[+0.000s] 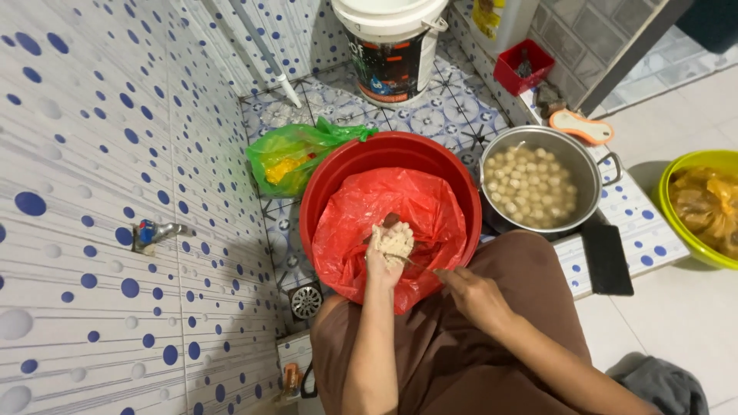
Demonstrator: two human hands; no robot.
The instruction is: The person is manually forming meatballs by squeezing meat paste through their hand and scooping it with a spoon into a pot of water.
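Left hand (388, 250): forearm extended forward from lower frame, wrist straight, fingers curled into closed fist, coated with pale paste. Right hand (473, 294): forearm enters from lower right, angled toward left hand, back of hand up, fingers pinched together, fingertips pointing left. Hands near, not touching.

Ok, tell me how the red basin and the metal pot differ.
The red basin is plastic, wider and lined with a red bag; the metal pot is bare steel with side handles. The left hand holds pale paste over the basin; the pot holds formed pale balls. Both are round, open, on the tiled floor.
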